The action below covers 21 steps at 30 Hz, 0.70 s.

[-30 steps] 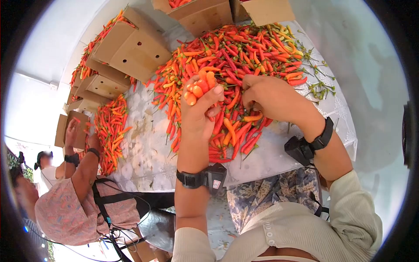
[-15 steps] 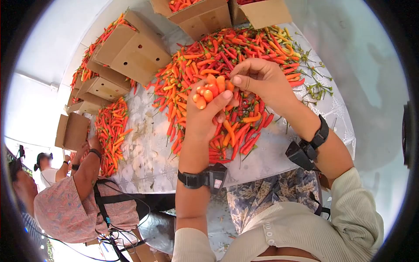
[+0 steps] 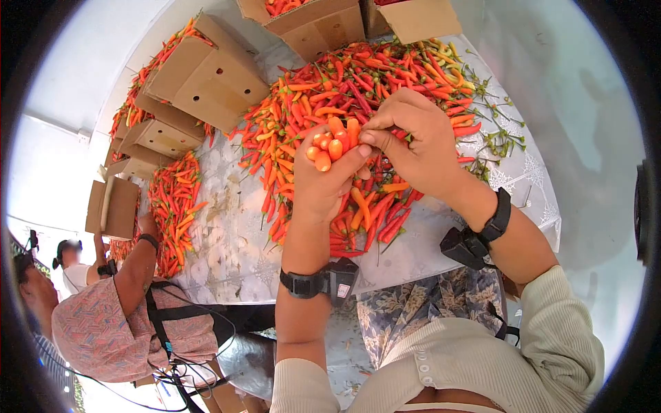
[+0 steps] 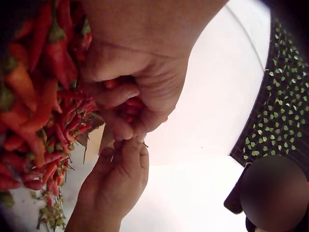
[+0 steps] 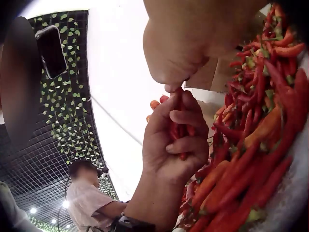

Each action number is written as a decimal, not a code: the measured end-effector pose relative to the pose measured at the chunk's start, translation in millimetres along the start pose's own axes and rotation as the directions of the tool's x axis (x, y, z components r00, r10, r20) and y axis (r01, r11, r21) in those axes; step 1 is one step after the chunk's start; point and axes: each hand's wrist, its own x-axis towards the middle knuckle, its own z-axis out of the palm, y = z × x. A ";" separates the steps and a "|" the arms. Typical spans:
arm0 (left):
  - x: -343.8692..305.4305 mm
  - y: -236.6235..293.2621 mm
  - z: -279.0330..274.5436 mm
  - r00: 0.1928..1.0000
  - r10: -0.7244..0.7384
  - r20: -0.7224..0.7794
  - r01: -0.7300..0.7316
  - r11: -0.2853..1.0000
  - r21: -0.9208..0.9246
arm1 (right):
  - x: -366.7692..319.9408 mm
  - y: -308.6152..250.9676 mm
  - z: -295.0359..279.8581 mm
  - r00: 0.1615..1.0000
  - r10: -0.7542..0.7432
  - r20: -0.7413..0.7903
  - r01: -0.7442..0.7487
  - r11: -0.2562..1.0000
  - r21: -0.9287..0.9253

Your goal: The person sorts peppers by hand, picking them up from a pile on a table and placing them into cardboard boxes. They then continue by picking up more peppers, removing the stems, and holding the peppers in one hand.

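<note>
My left hand [image 3: 320, 182] grips a bunch of orange-red chili peppers [image 3: 335, 147], their smooth rounded ends showing above the thumb. Against the side of this bunch, my right hand [image 3: 423, 144] pinches with thumb and forefinger at the end of one chili. A thin stem [image 4: 146, 144] pokes out by the pinching fingertips in the left wrist view. Red chilies [image 5: 181, 128] run across the left palm under curled fingers in the right wrist view. Below both hands spreads a large pile of red, orange and yellowish chilies [image 3: 406, 76], most with green stems.
Loose green stems [image 3: 506, 144] lie right of the pile on the pale tablecloth [image 3: 227, 234]. Cardboard boxes [image 3: 206, 82] of chilies stand at the back and left. A smaller chili pile [image 3: 175, 206] lies beside another person [image 3: 131, 323] at the left.
My right hand has risen from the pile to the bunch in my left hand and now pinches there. The left hand has shifted slightly right, still gripping its chilies.
</note>
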 end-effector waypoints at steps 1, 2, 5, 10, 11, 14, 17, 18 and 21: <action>0.3 -0.4 0.6 1.000 0.007 -0.007 -0.007 1.000 0.006 | 0.0 0.5 0.2 0.998 -0.060 -0.013 0.059 0.997 -0.050; 0.9 -1.2 1.6 1.000 0.015 -0.014 -0.015 1.000 0.012 | 0.1 1.0 0.3 0.993 -0.120 -0.022 0.117 0.988 -0.101; 0.5 0.3 3.0 0.999 0.041 0.004 -0.041 0.998 0.043 | -0.8 0.8 0.1 0.968 -0.250 -0.037 0.238 0.951 -0.195; 0.5 1.4 5.0 1.000 0.017 -0.013 -0.017 0.999 0.040 | -0.2 0.9 -0.8 0.981 -0.191 -0.023 0.183 0.966 -0.184; 0.7 1.5 4.0 1.000 0.006 -0.029 -0.005 0.999 0.043 | -0.5 0.9 -0.5 0.998 -0.066 -0.005 0.065 0.992 -0.111; 0.7 1.5 -0.7 1.000 -0.014 -0.025 0.015 0.999 0.041 | -1.3 8.1 1.1 0.906 0.351 0.235 -0.408 0.871 0.274; -1.5 1.3 1.1 1.000 0.002 -0.004 -0.002 0.997 0.072 | 3.0 15.7 -8.4 0.660 0.487 0.572 -0.751 0.442 0.490; -2.5 1.4 2.9 1.000 0.011 0.001 -0.011 0.996 0.089 | 4.0 16.2 -11.5 0.574 0.472 0.669 -0.817 0.279 0.505; -2.7 1.8 7.9 0.998 0.060 -0.007 -0.059 0.997 0.052 | 4.1 16.6 -13.0 0.584 0.504 0.636 -0.793 0.191 0.578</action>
